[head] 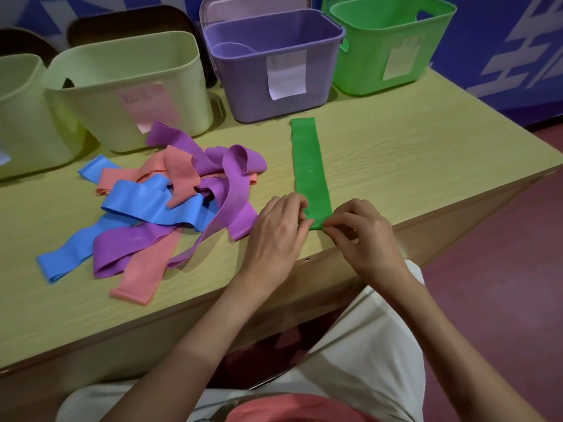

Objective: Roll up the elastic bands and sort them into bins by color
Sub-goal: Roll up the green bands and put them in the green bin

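Green band (310, 166): lies flat and straight on the table (426, 141), its near end at the table's front edge, its far end just short of the purple bin.
Left hand (275, 229): fingers curled, pinching the band's near left corner.
Right hand (362, 236): fingers curled, pinching the near right corner.
Step in hand: start of the roll, judged from the small fold at the near end.
Technique: keep both corners level, turn the first fold tight, and roll away along the band's length so the edges stay aligned.
Loose pile (161, 202): blue, salmon and purple bands, tangled, left of the green band.
Purple bin (274, 65): beyond the band's far end; one purple band visible inside.
Green bin (393, 44): right of the purple bin; contents not visible.
Pale yellow-green bins (128, 86): two, beyond the pile; contents hidden.
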A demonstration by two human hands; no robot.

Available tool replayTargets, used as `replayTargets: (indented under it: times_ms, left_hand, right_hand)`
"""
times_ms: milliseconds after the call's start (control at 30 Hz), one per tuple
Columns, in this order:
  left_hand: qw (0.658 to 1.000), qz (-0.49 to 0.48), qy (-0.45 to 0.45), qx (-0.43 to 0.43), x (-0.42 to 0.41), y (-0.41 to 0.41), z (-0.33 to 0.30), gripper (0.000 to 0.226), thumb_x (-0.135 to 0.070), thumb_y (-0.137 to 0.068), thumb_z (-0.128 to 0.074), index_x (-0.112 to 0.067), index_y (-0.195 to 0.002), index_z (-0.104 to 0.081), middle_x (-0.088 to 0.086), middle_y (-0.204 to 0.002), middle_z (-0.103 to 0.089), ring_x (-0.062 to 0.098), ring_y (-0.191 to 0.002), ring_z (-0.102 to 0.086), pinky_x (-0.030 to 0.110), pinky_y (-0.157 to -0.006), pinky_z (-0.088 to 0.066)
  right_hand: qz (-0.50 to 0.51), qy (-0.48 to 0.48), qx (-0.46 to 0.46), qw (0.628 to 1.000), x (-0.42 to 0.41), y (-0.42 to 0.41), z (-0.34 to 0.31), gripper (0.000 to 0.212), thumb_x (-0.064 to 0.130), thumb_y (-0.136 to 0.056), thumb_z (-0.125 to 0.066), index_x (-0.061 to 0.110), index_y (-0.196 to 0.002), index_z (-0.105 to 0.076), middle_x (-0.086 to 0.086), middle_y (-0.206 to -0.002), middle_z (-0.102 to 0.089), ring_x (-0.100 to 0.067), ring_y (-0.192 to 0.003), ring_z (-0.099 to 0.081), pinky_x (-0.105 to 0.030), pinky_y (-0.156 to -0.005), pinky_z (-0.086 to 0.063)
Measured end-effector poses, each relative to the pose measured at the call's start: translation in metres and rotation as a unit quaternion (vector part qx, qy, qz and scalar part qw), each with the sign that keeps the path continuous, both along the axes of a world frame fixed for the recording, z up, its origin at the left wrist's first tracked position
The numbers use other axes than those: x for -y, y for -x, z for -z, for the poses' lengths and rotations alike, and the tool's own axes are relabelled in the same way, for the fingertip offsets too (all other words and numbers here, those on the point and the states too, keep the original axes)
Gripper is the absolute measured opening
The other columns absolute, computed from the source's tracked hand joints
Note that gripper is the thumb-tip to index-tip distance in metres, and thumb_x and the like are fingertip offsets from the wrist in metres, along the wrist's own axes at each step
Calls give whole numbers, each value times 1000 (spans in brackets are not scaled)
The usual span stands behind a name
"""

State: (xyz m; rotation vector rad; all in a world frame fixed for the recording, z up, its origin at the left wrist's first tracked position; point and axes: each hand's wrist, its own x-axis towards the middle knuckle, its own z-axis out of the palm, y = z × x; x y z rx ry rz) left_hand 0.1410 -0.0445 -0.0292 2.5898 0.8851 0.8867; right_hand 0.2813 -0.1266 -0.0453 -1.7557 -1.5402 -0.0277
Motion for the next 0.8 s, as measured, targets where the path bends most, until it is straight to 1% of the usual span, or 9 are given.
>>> replayTargets:
  times_ms: [100, 167, 233, 333, 500, 567, 633, 733, 800]
  left_hand:
    - [1000, 17, 5, 8, -1, 3, 0, 24, -8, -84, -70, -5, -104, -57, 5, -83, -64, 16, -76, -59, 31, -63, -54]
    - [999, 42, -16, -3, -5, 7, 1, 14, -7, -86, -67, -4, -99, -61, 6, -84, -65, 18, -78, -60, 36, -66, -54]
    - [996, 64, -52, -23, -7, 10, 2, 8, -7, -85, -68, -4, -92, -66, 6, -85, -65, 19, -80, -57, 36, -68, -51]
    - [993, 57, -85, -51, -7, 11, 3, 11, -6, -81, -71, -3, -92, -71, 9, -88, -65, 21, -84, -57, 34, -69, -52]
    - [993, 41, -87, -69, -10, 9, 3, 12, -7, -85, -66, -3, -95, -72, 10, -95, -61, 23, -88, -54, 36, -68, -51]
    - [992, 34, -82, -85, -11, 8, 4, 15, -8, -86, -65, -4, -99, -72, 10, -100, -60, 22, -91, -53, 36, -70, -52]
    - [992, 28, -76, -96, -12, 8, 3, 19, -10, -86, -64, -6, -104, -70, 10, -104, -58, 21, -92, -53, 35, -71, -52]
    - [993, 34, -66, -97, -13, 6, 2, 25, -12, -86, -66, -6, -110, -67, 10, -105, -56, 20, -90, -53, 33, -72, -52]
    - [995, 34, -42, -86, -14, 2, 1, 28, -12, -87, -66, -5, -114, -63, 8, -105, -56, 19, -93, -53, 31, -76, -50]
  right_hand:
    - [10, -4, 1, 1000, -3, -1, 2, 6, 1, -79, -73, 2, -84, -73, -10, -80, -58, -27, -75, -56, -32, -62, -48]
    - [24, -5, 1, 1000, -5, -1, 4, 6, 0, -79, -73, 3, -84, -74, -8, -79, -58, -26, -75, -55, -24, -67, -42]
    - [35, -14, 9, 999, -7, -1, 6, 6, 0, -79, -73, 3, -84, -74, -9, -81, -57, -26, -76, -55, -18, -68, -37]
    - [43, -30, 11, 999, -7, 2, 7, 6, 1, -80, -73, 3, -86, -73, -9, -84, -57, -24, -79, -55, -21, -66, -39]
    - [24, -23, -11, 999, -10, 1, 6, 6, 1, -83, -70, 4, -86, -66, -5, -82, -60, -22, -75, -55, -30, -64, -44]
    - [11, -20, -5, 1000, -9, -2, 8, 10, 5, -80, -74, 5, -88, -68, -6, -84, -61, -23, -78, -56, -29, -65, -46]
    - [6, -18, 1, 1000, -9, -5, 8, 16, 7, -78, -77, 5, -93, -71, -7, -86, -62, -24, -81, -57, -27, -69, -44]
    - [14, -25, 15, 999, -12, -10, 9, 15, 4, -78, -76, 4, -93, -73, -9, -85, -61, -26, -80, -55, -23, -69, -39]
    - [16, -30, 22, 999, -16, -13, 11, 13, 3, -79, -75, 4, -92, -74, -9, -84, -59, -26, -79, -54, -23, -69, -39]
